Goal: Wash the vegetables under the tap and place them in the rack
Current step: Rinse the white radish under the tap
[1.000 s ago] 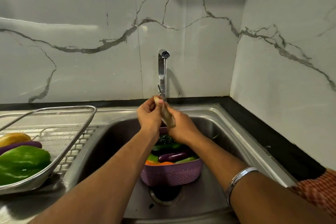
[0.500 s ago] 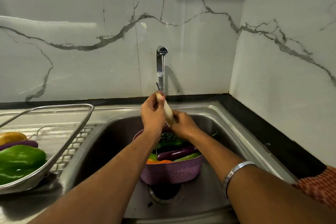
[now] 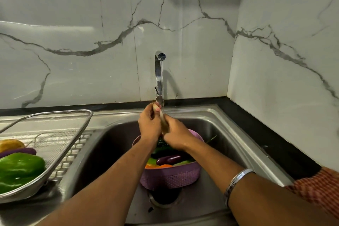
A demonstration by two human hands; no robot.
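Walls: pale marble-look tiles (image 3: 73, 71) with grey veins stand behind your sink and on your right.
Sink: a steel basin (image 3: 229, 134) sits below you, its drain partly hidden under the colander.
Rack: a wire-mesh steel rack (image 3: 60, 145) rests on the draining board to your left, beside the sink and well apart from your hands.
Rack contents: a green pepper (image 3: 18, 170), a purple aubergine (image 3: 20, 151) behind it, and a yellow vegetable (image 3: 11, 145) at the far left edge.
Colander: a purple perforated colander (image 3: 170, 178) stands in the sink over the drain, directly beneath your hands.
Colander contents: a dark purple aubergine (image 3: 167, 159), something orange (image 3: 157, 166), and green pieces; what exactly they are, you cannot tell.
Tap: a chrome spout (image 3: 159, 75) rises from the back rim, with a thin stream of water falling onto the vegetable you hold.
Left hand: your left hand (image 3: 149, 124) is curled round the upper part of a pale, slender vegetable (image 3: 162, 121), fingers wrapped near its top end.
Right hand: your right hand (image 3: 177, 136) grips the lower part of the same vegetable, fingers closed round it, touching your left hand.
Vegetable held: it stands tilted, top end just under the tap's base, above the colander.
Bangle: a silver bangle (image 3: 236, 181) circles your right forearm.
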